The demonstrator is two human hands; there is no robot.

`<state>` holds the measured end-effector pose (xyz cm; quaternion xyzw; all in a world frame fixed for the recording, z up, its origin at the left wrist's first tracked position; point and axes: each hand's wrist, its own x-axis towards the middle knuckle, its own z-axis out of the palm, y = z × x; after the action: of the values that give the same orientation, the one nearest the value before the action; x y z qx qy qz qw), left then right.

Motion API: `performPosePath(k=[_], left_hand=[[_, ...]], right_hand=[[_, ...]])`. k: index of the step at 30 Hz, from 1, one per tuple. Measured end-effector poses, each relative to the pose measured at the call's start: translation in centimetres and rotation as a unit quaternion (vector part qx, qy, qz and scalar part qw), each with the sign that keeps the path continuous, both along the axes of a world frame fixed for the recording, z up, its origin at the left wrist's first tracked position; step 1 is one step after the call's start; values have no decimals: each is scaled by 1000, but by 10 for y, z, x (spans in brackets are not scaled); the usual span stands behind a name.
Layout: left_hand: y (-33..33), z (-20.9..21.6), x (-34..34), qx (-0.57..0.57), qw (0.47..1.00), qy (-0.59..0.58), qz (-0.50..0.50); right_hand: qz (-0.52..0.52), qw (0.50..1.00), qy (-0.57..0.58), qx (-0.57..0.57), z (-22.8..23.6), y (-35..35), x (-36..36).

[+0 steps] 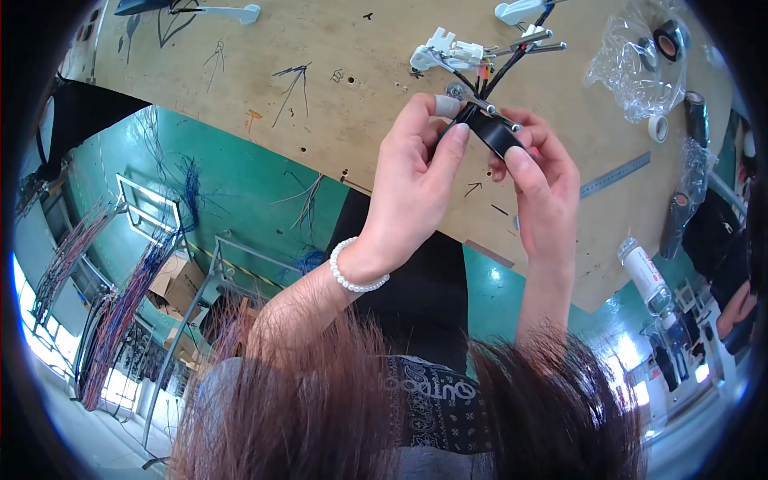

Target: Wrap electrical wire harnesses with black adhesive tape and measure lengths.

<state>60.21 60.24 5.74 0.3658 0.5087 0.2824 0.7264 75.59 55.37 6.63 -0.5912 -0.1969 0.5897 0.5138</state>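
My left hand, with a white bead bracelet at the wrist and a grey wrap on one finger, pinches a bundle of thin black wires between thumb and fingers. My right hand is closed round a roll of black tape, held close against the bundle. Beyond the hands the wires fan out, some toward a white plastic connector, others past metal pegs. Red and yellow wires show among the black ones. Where tape and wires meet is partly hidden by my fingers.
On the wooden board lie a steel ruler, a small white tape roll and clear plastic wrapping beside another black tape roll. A plastic bottle is at the right edge. Wire bundles hang at left.
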Motion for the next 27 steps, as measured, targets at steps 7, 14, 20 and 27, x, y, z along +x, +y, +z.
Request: performPosePath(k=[7, 14, 20, 27], left_hand=[[-11, 3, 3, 44, 999, -9, 23], [-11, 7, 9, 55, 994, -51, 84], [2, 8, 11, -14, 994, -45, 94], [-1, 8, 8, -42, 995, -16, 84]], right_hand=[[21, 859, -511, 37, 58, 22, -66], [-81, 865, -475, 138, 29, 24, -77], [-154, 968, 198, -22, -19, 9, -51], [-167, 958, 198, 121, -62, -1, -57]])
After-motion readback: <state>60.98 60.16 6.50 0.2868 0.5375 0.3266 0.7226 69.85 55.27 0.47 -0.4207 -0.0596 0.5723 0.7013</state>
